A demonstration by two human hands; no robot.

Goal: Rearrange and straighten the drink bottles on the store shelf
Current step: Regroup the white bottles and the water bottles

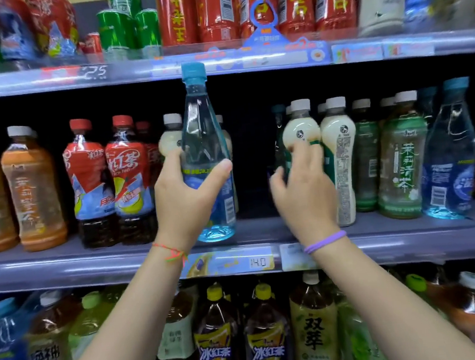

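Left hand [187,196] grasps the blue bottle [206,151] (set it upright at the shelf [93,263] front edge), while right hand [304,190] curls round a white bottle [301,133].

**Middle shelf, front row**

The grey middle shelf [394,224] carries a line of upright bottles: amber tea bottles [33,190] at left, red iced-tea bottles [129,178] beside them, then a dark gap. Right of it stand milky white bottles [340,161], green tea bottles [401,158] and a clear blue bottle [450,156]. A price tag [257,262] sits on the shelf's front edge.
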